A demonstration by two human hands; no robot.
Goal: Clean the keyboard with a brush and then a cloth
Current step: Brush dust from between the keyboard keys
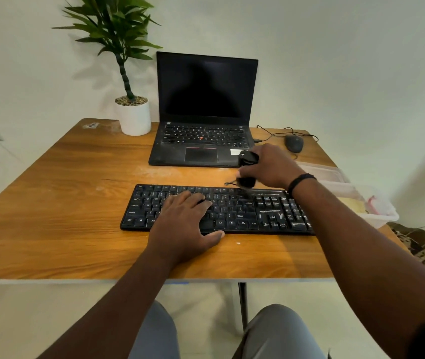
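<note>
**Brushing the keyboard's far edge**

I see the black keyboard (216,208) lying flat near the front of the wooden bench (58,203), long side toward me. White dust streaks show on its right-hand key blocks. My left hand (182,229) lies flat on the keyboard's left-middle keys, fingers straight and spread, thumb over the near edge onto the bench: grip relaxed, holding nothing. My right hand (271,164) is at the keyboard's far edge, right of centre, grip curled tight round a black brush (247,168); the dark bristle end touches the top key row, slightly blurred. A black band sits on that wrist.

Beyond the keyboard stands an open black laptop (203,112), screen dark. Left of the laptop is a potted plant (132,110) in a white pot. Far-right of the keyboard lies a dark mouse (294,143) with its cable. Just right of the keyboard, at the bench edge, sits a clear plastic tub (377,216); contents unclear.
</note>
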